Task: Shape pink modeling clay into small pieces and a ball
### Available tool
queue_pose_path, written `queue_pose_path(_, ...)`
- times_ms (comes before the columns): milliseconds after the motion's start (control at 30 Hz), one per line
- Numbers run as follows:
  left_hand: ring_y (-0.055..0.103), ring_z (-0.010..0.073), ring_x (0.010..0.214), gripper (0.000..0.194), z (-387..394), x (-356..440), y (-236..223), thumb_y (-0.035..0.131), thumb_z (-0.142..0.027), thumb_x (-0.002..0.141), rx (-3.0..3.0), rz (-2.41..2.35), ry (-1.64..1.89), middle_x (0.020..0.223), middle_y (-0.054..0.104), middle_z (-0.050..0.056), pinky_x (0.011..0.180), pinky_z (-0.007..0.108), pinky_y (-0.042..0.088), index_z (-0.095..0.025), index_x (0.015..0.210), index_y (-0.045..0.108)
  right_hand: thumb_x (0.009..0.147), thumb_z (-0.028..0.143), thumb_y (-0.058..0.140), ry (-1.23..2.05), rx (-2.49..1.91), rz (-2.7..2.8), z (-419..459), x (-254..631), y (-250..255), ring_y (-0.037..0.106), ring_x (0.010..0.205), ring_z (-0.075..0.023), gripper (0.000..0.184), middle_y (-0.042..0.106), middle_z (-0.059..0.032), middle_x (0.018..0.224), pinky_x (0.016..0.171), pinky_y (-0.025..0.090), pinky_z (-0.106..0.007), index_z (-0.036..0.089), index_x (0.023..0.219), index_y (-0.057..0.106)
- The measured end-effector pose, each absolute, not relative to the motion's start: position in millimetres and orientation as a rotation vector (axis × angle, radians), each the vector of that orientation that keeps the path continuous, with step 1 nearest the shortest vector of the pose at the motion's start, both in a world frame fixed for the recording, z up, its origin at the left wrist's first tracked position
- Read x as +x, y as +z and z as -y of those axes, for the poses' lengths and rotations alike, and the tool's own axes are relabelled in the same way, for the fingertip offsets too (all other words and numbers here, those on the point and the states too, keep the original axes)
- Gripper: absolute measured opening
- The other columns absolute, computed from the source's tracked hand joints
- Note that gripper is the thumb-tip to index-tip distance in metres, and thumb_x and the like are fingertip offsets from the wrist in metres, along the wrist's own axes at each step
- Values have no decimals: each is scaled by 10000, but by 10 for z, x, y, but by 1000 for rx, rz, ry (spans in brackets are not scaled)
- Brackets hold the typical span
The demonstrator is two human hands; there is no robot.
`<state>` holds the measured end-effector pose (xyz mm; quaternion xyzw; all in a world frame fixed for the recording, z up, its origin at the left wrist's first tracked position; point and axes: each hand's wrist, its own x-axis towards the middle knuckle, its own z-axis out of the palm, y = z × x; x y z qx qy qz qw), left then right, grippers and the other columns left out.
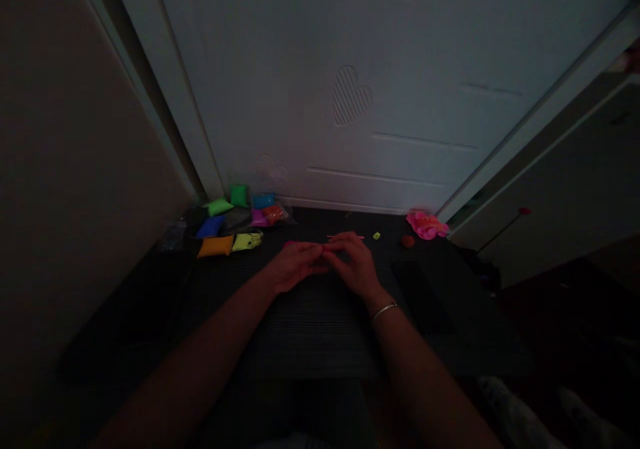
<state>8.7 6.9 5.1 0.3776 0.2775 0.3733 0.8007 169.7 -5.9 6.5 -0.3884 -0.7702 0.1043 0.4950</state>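
My left hand (299, 262) and my right hand (353, 260) meet above the middle of the dark table, fingertips touching. Between their pinched thumbs and fingers is a small reddish piece of modelling clay (325, 248), mostly hidden by the fingers. Behind my left hand a bit of magenta clay (289, 244) shows. Just beyond my right fingers lies a thin pink stick (359, 237). To the right on the table are a small yellow-green lump (377, 236), a red-brown ball (408, 241) and a pink flower-like piece (427, 224) made of round petals.
Colourful clay packets lie at the back left, among them an orange packet (215, 246), a yellow packet (247, 241) and a green packet (239, 196). A dark flat rectangle (423, 297) lies right of my hands. A white panel (280, 102) with heart reliefs stands behind the table (310, 329).
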Motion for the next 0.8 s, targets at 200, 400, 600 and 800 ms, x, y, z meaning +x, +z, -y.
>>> queue_pose_path(200,599,146,808,165,-74,96,76,647,-245,706,787,-620,824,861,668,78,792,316,442,-112,803,658,789,248,545,253,-966,1874,72,1687,99,546,814,-155,71,582,-31,809,735,431,-299,201,815,592)
queue_pose_path(400,592,152,868,161,-108,121,83,625,-220,722,753,-754,1045,933,657,82,832,313,441,-131,851,660,889,270,298,285,-1245,1528,67,1798,125,447,544,-112,319,452,22,575,538,349,-246,192,620,451)
queue_pose_path(600,555,190,997,284,-127,159,5,601,-246,727,1118,-886,1129,1053,631,77,907,359,397,-164,998,621,824,382,428,368,-1329,1444,-14,1828,113,478,539,-111,277,510,27,565,515,357,-227,180,666,530)
queue_pose_path(800,516,193,1061,317,-164,116,-41,448,-147,782,1905,-1180,1118,1125,586,66,958,394,356,-186,1064,587,752,392,522,463,-1340,1325,-99,1863,34,574,679,-144,260,624,-22,748,599,442,-261,172,875,587)
